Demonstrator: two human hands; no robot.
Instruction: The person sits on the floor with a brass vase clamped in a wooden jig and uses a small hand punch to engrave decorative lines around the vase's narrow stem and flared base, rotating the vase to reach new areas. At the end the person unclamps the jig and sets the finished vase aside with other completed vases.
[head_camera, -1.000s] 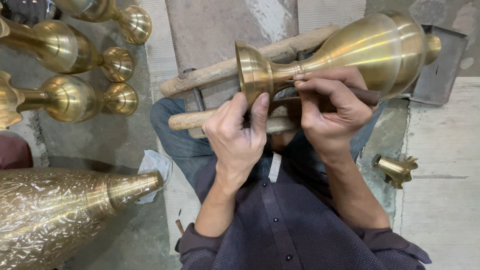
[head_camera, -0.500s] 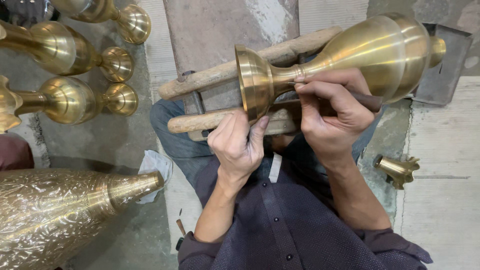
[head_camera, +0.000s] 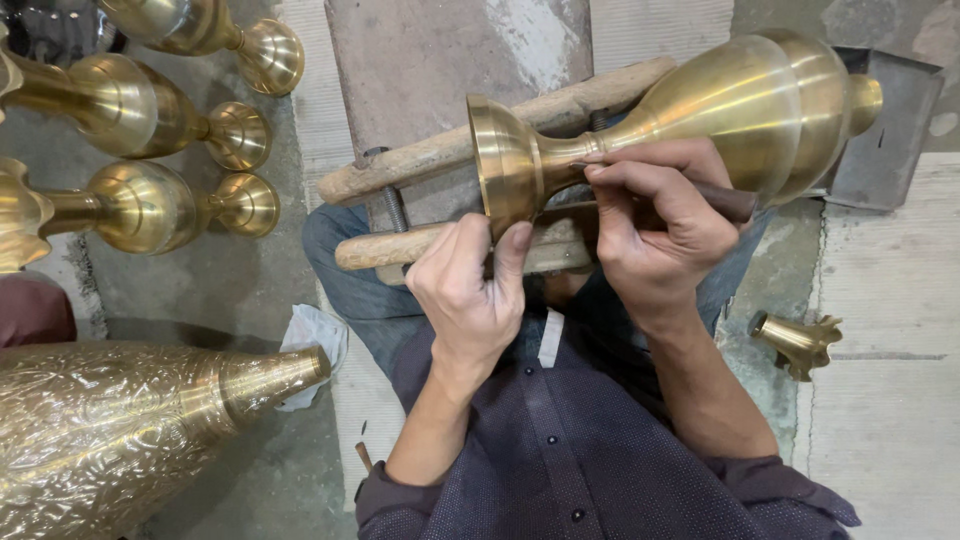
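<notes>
Brass vase (head_camera: 740, 120), rigid, heavy and slick, I'd hold by its narrow neck: left hand (head_camera: 470, 290) steadies its foot, right hand (head_camera: 655, 230) grips a tool (head_camera: 725, 200).

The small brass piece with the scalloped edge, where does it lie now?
In the head view the small scalloped brass piece lies on the floor at the right, just beyond the right forearm and below the large brass vase.

A metalworking workshop is shown. Finished brass vases (head_camera: 150, 205) are laid on the concrete floor (head_camera: 880, 420) (left of the hands). A wooden clamp (head_camera: 440, 240) is seen beneath them.
</notes>
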